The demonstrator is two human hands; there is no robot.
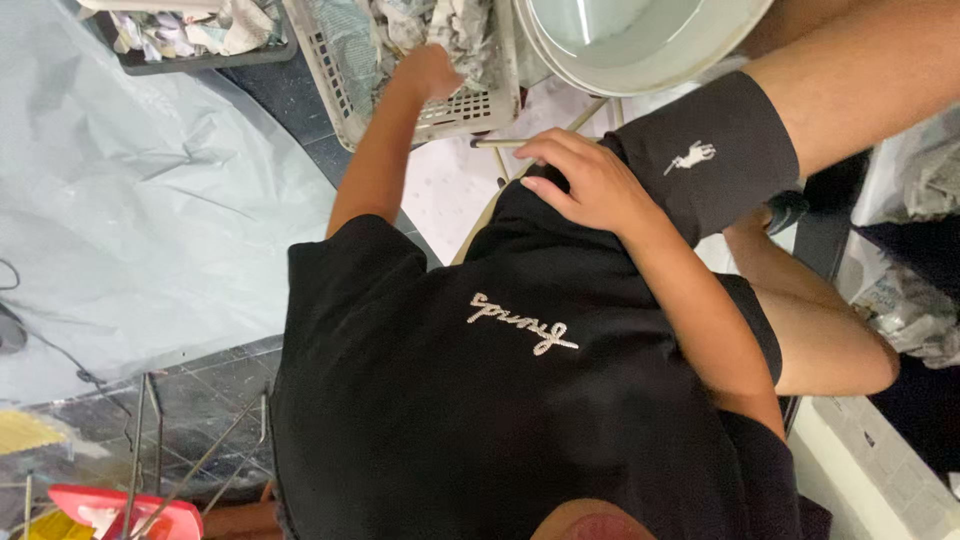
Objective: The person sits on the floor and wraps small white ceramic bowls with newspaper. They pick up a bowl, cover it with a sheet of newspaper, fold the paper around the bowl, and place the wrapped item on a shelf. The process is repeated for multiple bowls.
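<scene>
The left hand (432,70) reaches forward into a white plastic basket (455,108), buried in crumpled newspaper (425,22); its grip cannot be told. Well apart from it, the right hand (590,185) rests open on black shorts (710,150). Lifting one wad at a time probably avoids spilling.

One hand (430,72) outstretched, other hand (585,180) resting flat

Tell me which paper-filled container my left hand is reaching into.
The white lattice basket, with your left hand inside among crumpled newspaper; the dark tray beside it is untouched.
</scene>
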